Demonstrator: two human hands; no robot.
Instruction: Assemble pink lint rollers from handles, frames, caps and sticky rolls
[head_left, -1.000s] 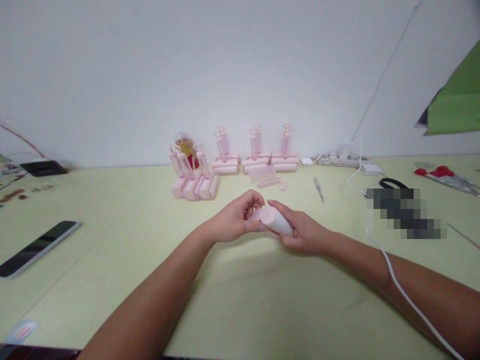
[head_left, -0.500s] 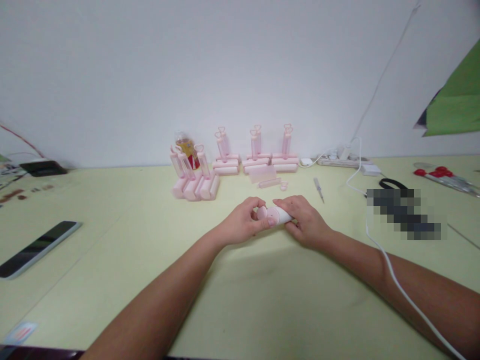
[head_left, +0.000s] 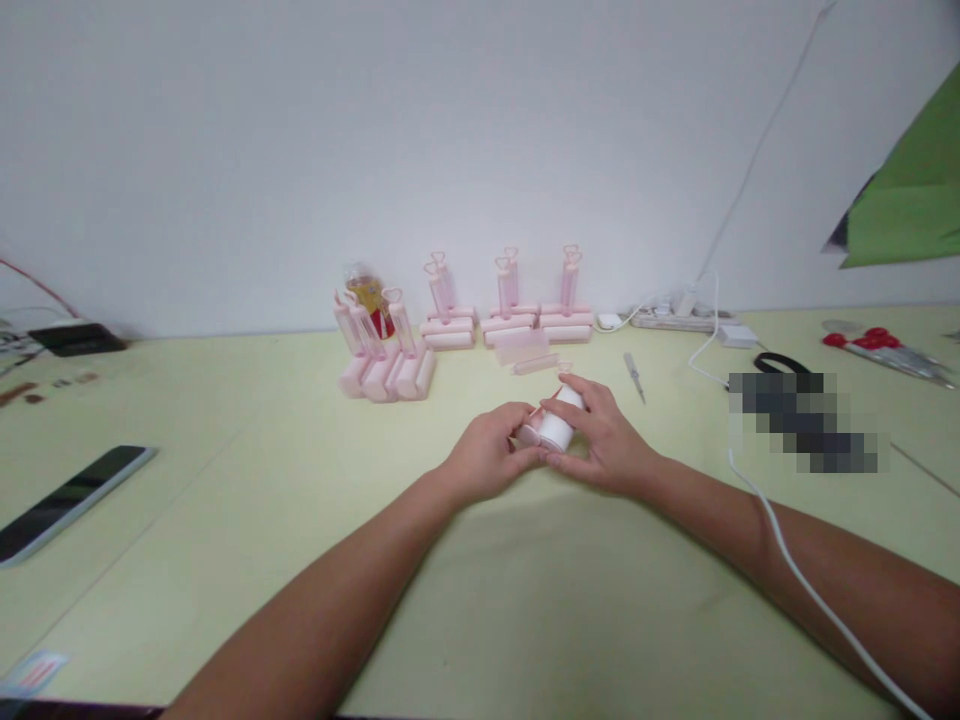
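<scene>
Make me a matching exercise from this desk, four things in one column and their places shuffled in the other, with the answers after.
Things:
1. White-and-pink cylindrical piece
2. Flat, dark-screened device with a pale edge
3. Green sheet
4. White power strip

Places:
A. At the back of the yellow-green table, near the wall
B. At the upper right of the picture
C. On the table's left side
D. Between the left hand and the right hand

Pairs: 1-D; 2-C; 3-B; 4-A
</scene>
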